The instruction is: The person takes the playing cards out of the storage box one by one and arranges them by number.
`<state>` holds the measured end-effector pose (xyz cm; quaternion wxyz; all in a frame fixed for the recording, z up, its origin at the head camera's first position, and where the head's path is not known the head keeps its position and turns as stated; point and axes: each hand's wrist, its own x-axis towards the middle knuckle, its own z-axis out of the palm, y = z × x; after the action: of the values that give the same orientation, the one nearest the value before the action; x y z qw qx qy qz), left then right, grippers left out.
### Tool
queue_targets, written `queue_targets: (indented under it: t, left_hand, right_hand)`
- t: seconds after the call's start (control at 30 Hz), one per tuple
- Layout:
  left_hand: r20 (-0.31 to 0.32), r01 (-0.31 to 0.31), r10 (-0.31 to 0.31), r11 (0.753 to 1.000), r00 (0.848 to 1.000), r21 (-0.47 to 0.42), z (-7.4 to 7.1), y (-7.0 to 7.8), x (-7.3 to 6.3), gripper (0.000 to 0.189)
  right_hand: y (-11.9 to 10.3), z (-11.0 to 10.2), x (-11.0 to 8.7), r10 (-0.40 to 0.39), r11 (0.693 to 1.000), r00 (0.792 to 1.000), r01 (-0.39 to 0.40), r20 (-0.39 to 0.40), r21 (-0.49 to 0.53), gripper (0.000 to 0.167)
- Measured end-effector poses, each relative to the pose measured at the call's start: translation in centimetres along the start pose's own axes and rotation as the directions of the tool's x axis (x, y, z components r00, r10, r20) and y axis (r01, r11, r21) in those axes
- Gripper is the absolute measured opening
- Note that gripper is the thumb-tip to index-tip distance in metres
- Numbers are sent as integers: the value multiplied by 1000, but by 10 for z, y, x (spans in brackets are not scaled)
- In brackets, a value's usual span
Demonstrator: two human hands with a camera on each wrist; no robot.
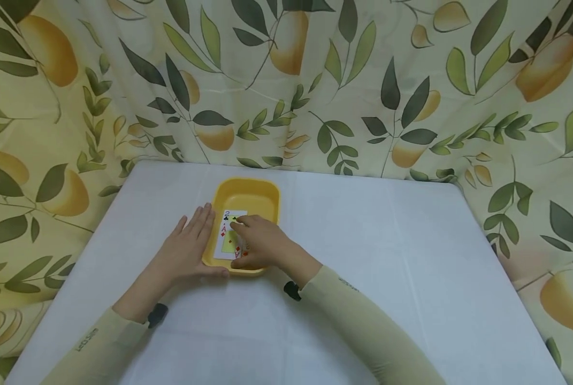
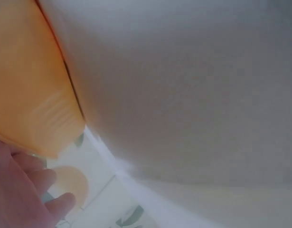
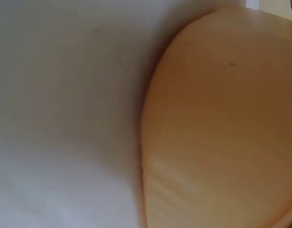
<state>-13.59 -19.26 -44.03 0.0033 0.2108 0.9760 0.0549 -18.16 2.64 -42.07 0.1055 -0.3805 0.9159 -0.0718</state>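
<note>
A yellow plastic tray (image 1: 252,200) lies on the table, with playing cards (image 1: 228,243) in its near part. A two of clubs and an ace of diamonds show, overlapping. My right hand (image 1: 262,243) reaches over the tray's right side and holds at a card, fingers near the top edge and thumb near the bottom edge. That hand hides the right part of the cards. Along the tray's left rim rests my left hand (image 1: 185,248), fingers straight, thumb stretched toward the near rim. In the left wrist view, its fingers (image 2: 36,180) lie beside the tray's wall (image 2: 32,90).
A white cloth covers the table (image 1: 387,256). Behind and around it hangs a curtain (image 1: 286,117) printed with leaves and orange fruit. Dark bands sit at both wrists. The right wrist view shows mainly the tray's outer wall (image 3: 221,114).
</note>
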Motion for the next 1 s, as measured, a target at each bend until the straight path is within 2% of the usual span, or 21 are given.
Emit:
queue_targets:
  t: [0.2,0.37,0.5,0.73,0.9,1.0]
  left_hand:
    - [20,10,-9,999,1000,-49,5,4,0,145]
    - [-3,-5,5,997,1000,-75,10,11,1,143]
    - [6,3,-3,996,1000,-84,10,16,1,143]
    - [24,11,-9,996,1000,-88,7,18,3,142]
    - [22,6,-4,996,1000,-84,5,18,5,142]
    - [25,7,-5,997,1000,-78,5,18,7,142]
  right_hand:
    - [-7,8,10,-25,994,999,29,38,-108,83]
    - [-5,13,9,1,991,998,9,70,-136,65]
    - [-2,13,8,16,987,998,-6,64,-159,55]
    - [1,12,10,20,988,999,-14,40,-152,54]
    - [5,9,9,29,996,999,-26,34,-89,54]
    - [7,7,9,40,998,998,-37,54,-49,64]
